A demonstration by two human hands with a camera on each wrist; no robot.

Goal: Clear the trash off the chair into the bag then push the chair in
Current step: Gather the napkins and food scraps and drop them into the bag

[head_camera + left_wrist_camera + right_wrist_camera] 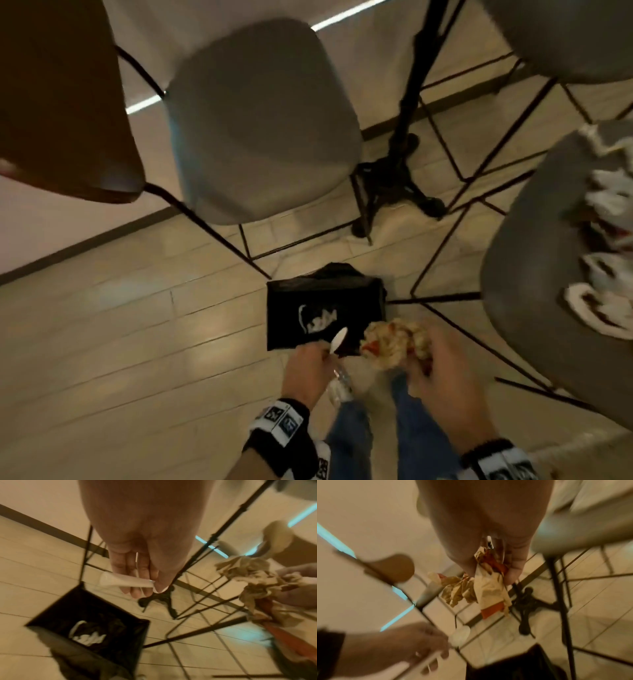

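Note:
A black bag stands open on the floor with white trash inside it. My left hand pinches a white plastic spoon just over the bag's near edge. My right hand grips a wad of crumpled tan and red paper wrappers beside the bag's near right corner. The left wrist view shows the spoon in my left hand above the bag. In the right wrist view the wrappers hang from my right hand. The grey chair at right still carries white crumpled trash.
A second grey chair stands behind the bag, with a brown chair at far left. The black table pedestal and thin black chair legs crowd the floor around the bag. Pale floor boards lie open to the left.

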